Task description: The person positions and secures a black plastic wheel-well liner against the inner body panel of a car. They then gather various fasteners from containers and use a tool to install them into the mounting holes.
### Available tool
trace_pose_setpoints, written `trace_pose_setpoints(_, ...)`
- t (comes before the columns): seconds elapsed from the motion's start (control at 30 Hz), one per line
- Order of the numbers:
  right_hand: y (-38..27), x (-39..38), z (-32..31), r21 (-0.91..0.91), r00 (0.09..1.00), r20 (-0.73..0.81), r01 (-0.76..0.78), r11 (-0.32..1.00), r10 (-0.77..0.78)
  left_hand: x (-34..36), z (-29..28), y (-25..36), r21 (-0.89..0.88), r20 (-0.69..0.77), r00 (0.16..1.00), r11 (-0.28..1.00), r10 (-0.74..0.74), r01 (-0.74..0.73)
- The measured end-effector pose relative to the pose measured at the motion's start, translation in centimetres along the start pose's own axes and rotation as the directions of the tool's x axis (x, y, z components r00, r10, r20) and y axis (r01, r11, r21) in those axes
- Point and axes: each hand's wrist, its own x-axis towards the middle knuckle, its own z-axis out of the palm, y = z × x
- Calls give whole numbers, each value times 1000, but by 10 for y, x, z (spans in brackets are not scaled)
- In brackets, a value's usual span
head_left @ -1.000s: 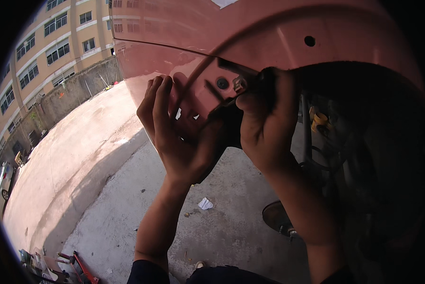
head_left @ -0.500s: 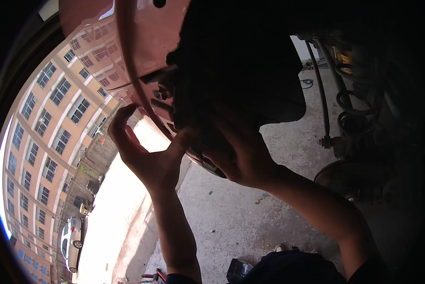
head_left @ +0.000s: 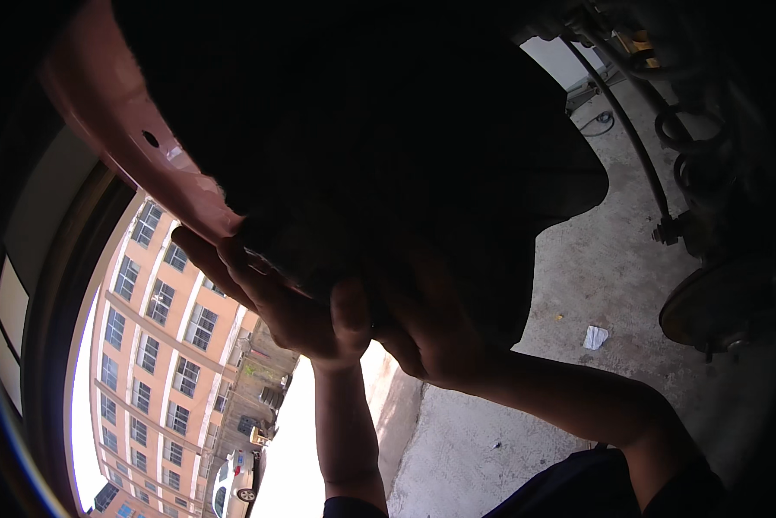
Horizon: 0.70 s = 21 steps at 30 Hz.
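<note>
A reddish-pink car fender [head_left: 116, 129] curves down from the upper left, with a black wheel arch liner [head_left: 388, 138] inside it. My left hand [head_left: 297, 315] is at the fender's lower end, its fingers along the outer side and its thumb against the dark inner side, closed round the edge. Right beside it, my right hand [head_left: 435, 341] is closed on the liner's lower part, thumb close to the left hand. Deep shadow hides its fingertips and whatever fastening lies there.
On the right hang a brake disc [head_left: 703, 302], a dark hose [head_left: 634, 142] and a coil spring [head_left: 690, 129]. A white scrap [head_left: 595, 337] lies on the concrete floor [head_left: 465, 440]. Outside stand a parked car [head_left: 234, 483] and an orange building [head_left: 159, 302].
My view has shifted closer to the wheel arch. The left hand, earlier curved with a wide gap between thumb and fingers, now lies along the fender edge, nearer my right hand.
</note>
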Motion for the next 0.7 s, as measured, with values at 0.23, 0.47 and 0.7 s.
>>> trace_pose_setpoints(0.23, -3, -13, 7, 21, 1000, -2, 19, 1000, -19, 16, -1, 16, -29, -41, 991, 991, 130, -131)
trace_pose_setpoints(0.47, 24, -11, -6, 178, 990, 67, 111, 978, -125, 27, 12, 6, -184, -16, 956, 939, 294, -291)
trace_pose_setpoints(0.7, 52, -114, -52, -83, 895, 395, -190, 978, 207, 25, 23, -5, -331, -98, 942, 883, 320, -334)
